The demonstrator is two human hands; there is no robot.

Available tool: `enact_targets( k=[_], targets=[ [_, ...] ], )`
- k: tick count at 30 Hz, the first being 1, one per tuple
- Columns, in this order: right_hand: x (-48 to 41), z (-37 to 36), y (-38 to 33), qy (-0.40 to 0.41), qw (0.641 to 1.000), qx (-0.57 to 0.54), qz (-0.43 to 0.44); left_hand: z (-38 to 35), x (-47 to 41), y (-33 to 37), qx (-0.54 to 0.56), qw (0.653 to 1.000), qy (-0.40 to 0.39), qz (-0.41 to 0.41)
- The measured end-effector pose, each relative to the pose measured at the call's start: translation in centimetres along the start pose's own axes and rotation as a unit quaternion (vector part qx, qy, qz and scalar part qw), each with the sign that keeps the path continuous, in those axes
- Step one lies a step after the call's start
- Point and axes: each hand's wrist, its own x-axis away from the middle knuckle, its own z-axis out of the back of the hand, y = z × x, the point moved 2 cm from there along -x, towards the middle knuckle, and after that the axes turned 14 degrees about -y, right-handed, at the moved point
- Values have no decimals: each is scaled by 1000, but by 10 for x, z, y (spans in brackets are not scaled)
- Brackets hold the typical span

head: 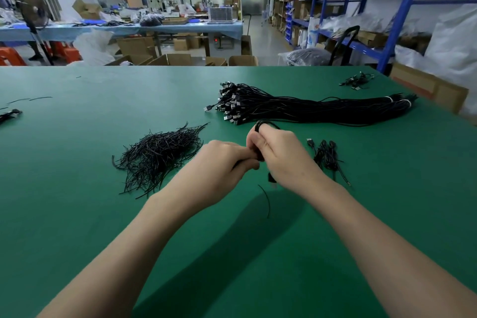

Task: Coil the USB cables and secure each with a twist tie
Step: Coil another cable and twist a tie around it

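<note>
One black USB cable [258, 152] is wound into a small, tight coil and held just above the green bench [103, 214], near its middle. The right hand [281, 152] grips the coil; a loop shows above its fingers and a plug below its palm. The left hand [224, 160] pinches the coil's side. A thin black twist tie [265, 200] curves below the hands. A pile of ties [160, 157] lies left, a long bundle of uncoiled cables [309, 110] behind, and tied coils [326, 156] right.
</note>
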Motion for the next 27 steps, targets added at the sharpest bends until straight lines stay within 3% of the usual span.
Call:
enact_targets(
  k=[3, 10, 18, 22, 27],
  targets=[
    [4, -5, 1, -65, 998, -1, -16, 20, 2, 3, -70, 997, -4, -31],
    [9, -8, -2, -108, 989, -105, -2, 41, 3, 5, -109, 992, 3, -57],
    [19, -18, 10, -169, 957, -234, -24, 37, -2, -12, -66, 993, 5, -97],
    [21, -19, 14, -193, 929, -315, -37, 18, -4, -14, -81, 991, 22, -106],
    [28, -14, 25, -248, 879, -404, -50, 9, -9, -16, -25, 997, -3, -78]
  ],
)
